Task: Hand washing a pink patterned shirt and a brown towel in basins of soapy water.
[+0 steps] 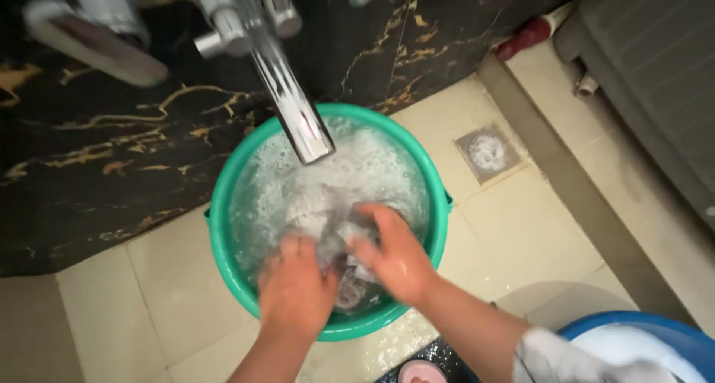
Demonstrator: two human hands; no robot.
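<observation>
Green bucket (223,226), round plastic, sits on beige floor tiles (536,234), touching or just beside the black gold-veined marble wall (97,167) on its far left. Open tile to the right of the bucket, out to the square floor drain (488,153); a grey ribbed panel (655,77) closes off the far right. A blue basin (670,334) crowds the near right corner, close by the right forearm. A chrome tap spout (294,107) hangs over the bucket's far half, leaving little headroom there.

Both hands are in the near half of the bucket, in foamy water (357,167). Left hand (296,290) fingers curled shut, gripping a grey wet cloth (339,241). Right hand (398,256) also clenched on the same cloth, knuckles up. Hands just beside each other, touching through the cloth.

Cloth is bunched, soggy and crumpled, partly under the suds; no clear long axis, shape can't be made out. It lies between the hands, near the bucket's near rim.
</observation>
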